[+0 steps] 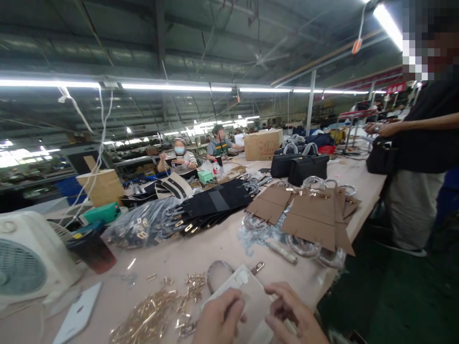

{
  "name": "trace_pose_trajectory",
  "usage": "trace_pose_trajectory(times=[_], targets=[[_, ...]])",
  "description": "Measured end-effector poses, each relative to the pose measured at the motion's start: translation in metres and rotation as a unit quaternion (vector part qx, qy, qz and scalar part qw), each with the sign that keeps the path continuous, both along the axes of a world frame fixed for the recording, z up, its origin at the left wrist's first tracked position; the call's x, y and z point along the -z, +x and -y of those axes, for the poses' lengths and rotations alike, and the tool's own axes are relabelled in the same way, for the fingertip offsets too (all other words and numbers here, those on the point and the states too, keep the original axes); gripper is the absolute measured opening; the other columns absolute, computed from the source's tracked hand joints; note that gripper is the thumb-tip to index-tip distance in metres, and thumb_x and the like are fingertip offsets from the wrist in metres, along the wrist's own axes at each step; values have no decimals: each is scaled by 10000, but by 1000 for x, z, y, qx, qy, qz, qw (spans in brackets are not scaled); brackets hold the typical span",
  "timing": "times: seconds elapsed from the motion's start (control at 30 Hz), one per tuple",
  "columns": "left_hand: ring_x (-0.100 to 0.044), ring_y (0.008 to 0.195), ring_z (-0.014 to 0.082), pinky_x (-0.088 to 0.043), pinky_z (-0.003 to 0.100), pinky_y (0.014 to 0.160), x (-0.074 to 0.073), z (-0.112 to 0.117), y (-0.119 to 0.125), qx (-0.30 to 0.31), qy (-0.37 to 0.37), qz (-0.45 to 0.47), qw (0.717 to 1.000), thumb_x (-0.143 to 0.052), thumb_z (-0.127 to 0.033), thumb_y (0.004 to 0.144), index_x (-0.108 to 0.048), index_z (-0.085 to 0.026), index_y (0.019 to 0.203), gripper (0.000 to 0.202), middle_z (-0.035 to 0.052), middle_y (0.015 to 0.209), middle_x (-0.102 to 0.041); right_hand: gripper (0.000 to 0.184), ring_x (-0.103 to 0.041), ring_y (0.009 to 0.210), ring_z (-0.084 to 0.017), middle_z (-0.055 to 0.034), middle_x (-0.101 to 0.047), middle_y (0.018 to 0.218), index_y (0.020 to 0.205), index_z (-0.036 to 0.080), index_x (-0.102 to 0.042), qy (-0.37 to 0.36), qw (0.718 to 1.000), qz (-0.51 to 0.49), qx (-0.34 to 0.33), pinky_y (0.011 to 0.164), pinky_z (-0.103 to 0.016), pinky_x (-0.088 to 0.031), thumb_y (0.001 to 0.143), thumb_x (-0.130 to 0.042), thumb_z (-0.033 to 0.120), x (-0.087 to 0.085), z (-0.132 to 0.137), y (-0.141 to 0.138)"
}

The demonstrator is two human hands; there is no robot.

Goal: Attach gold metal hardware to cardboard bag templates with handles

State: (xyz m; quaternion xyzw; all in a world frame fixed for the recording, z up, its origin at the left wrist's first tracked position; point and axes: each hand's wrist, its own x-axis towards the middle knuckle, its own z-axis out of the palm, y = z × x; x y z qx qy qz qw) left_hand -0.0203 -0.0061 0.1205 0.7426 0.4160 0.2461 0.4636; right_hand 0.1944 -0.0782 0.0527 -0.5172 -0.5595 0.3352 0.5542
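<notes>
Fluorescent tubes (175,88) cross the frame's upper half, one glaring white at upper right. Windows (16,160) at far left are blown out, while the roof (122,38) and the floor (358,296) at lower right are dim. Gold-coloured fittings (147,313) glint at lower left. Wide-angle distortion stretches the edges; the distant background is soft; pixel blocks mask the upper-right corner.

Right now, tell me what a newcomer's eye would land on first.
Probably the glinting heap of gold-coloured pieces on the table, left of the left hand at the pale panel. Beyond, at right, brown panels with clear-wrapped handles lie, and two black handbags stand behind them.
</notes>
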Motion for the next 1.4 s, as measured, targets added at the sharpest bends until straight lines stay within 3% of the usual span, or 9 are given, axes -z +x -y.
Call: trace_pose_trajectory(times=[0.1, 0.17, 0.33, 0.43, 0.63, 0.9, 1.13, 1.4], targets=[[-628, 749, 174, -463, 247, 704, -29, 7, 8, -16, 0, 21, 1000, -517, -434, 989, -705, -198, 907, 313, 32, 795, -708, 311, -717, 839, -211, -90, -666, 1198, 1236, 329, -677, 22, 998, 48, 40, 787, -366, -621, 933, -670, 396, -41, 8, 0], [-597, 688, 160, -442, 243, 652, -41, 10, 14, -16, -8, 15, 1000, -496, -421, 1004, -705, -199, 929, 314, 21, 799, -700, 288, -708, 854, -189, -86, -655, 1221, 1236, 302, -669, 34, 996, 67, 44, 805, -335, -608, 956, -665, 371, -61, 8, 3], [-656, 834, 196, -463, 268, 773, -46, 15, 19, -5, 36, 11, 999, -494, -363, 1017, -751, -205, 969, 305, 33, 836, -730, 276, -685, 839, -170, -84, -655, 1188, 1243, 269, -666, 73, 991, 107, 32, 801, -314, -596, 971, -663, 320, -83, 4, 10], [-680, 877, 212, -482, 288, 828, -43, 20, 17, 13, 39, 8, 999, -498, -343, 1018, -746, -213, 1172, 320, 46, 901, -760, 302, -679, 828, -175, -82, -666, 1156, 1263, 271, -664, 97, 986, 136, 5, 798, -326, -601, 963, -673, 298, -85, 4, 10], [-682, 875, 207, -479, 286, 832, -38, 37, 13, 18, 18, 2, 1000, -461, -266, 1017, -520, -216, 1490, 479, 34, 908, -746, 453, -678, 990, -219, -81, -664, 1221, 1365, 328, -614, 90, 973, 201, -74, 906, -365, -595, 931, -717, 248, -86, 8, 7], [-686, 853, 218, -474, 275, 791, -30, 46, 10, 21, 41, -30, 998, -451, -229, 1009, -476, -227, 1535, 527, 43, 907, -750, 352, -655, 1202, -249, -80, -698, 1283, 1307, 289, -646, 38, 958, 247, -138, 1041, -379, -536, 960, -698, 278, -92, 10, 8], [-734, 907, 247, -504, 279, 802, -22, 65, 5, 50, 42, -38, 997, -461, -251, 1018, -460, -238, 1561, 543, 93, 1036, -789, 233, -710, 1061, -230, -53, -756, 1141, 1198, 292, -720, 1, 942, 262, -210, 919, -329, -556, 970, -681, 267, -78, 18, 7], [-715, 916, 216, -482, 280, 830, -10, 63, 7, 40, -31, -42, 998, -476, -265, 1020, -511, -220, 1452, 437, 37, 967, -790, 124, -708, 903, -181, -23, -766, 981, 1055, 258, -757, -43, 952, 232, -193, 824, -279, -521, 1003, -645, 265, -68, 22, 4]])
